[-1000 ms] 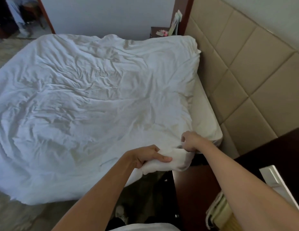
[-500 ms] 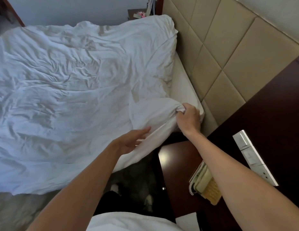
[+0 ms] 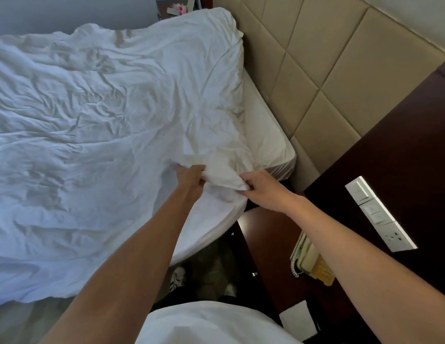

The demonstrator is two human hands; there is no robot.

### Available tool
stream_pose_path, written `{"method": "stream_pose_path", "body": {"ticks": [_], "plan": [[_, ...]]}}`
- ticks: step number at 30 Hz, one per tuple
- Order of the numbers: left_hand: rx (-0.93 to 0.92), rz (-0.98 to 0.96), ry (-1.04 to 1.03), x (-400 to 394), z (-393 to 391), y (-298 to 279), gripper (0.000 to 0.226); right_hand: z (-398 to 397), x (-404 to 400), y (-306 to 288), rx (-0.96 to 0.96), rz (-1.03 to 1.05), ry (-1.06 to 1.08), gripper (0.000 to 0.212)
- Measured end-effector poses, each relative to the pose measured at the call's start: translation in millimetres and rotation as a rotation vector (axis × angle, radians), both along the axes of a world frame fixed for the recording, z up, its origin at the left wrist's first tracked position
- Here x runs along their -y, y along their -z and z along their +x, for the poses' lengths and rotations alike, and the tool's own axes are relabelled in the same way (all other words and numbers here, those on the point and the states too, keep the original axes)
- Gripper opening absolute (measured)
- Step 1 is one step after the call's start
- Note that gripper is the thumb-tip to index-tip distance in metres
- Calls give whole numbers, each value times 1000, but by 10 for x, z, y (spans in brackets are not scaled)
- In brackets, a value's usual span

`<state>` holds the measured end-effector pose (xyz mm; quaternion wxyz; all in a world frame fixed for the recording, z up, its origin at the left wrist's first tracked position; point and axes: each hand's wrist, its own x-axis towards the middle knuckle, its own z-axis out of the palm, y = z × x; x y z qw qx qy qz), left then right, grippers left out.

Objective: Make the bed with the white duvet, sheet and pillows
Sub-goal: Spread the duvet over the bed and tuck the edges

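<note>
Already the near corner of the white duvet [image 3: 216, 173] is gripped by left hand [image 3: 191, 178] and right hand [image 3: 262, 191]; its bulk is spread leftward, away from the headboard [image 3: 315, 83].

Bedside fittings and surroundings, as we see them from the head camera.

We note a padded beige headboard [image 3: 323, 70] with square panels along the right. Below it we find a dark wooden nightstand [image 3: 271, 234] carrying a cream corded telephone [image 3: 309, 256]. On the dark wood panel [image 3: 402, 150] beside it we see a white switch and socket plate [image 3: 379, 214] with several sections. At the far side we observe a second nightstand [image 3: 171, 8] bearing pink items, too small to identify. We also see patterned carpet [image 3: 209, 266] underfoot and a white paper [image 3: 297, 319] at the lower right.
</note>
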<state>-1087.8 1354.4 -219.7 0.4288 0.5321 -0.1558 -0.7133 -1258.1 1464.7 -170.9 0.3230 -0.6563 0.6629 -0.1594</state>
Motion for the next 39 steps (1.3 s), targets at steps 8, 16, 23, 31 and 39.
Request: {"method": "stream_pose_path", "body": {"ticks": [8,16,23,31,39], "plan": [[334,-580,684,278,105,-220,75,391,433,-173,440,-9,452,72],[146,-712,1345,313,255,-293,47,660,755,-198,655,255,948,65],[201,-755,1460,491,256,-436,39,706,768,-163,655,-19,1243,19],[113,64,802,963,81,-528,80,534,381,-99,409,-170,1264,33],[266,114,1151,722,-542,-517,64,417,50,18,265,-216,860,29]]}}
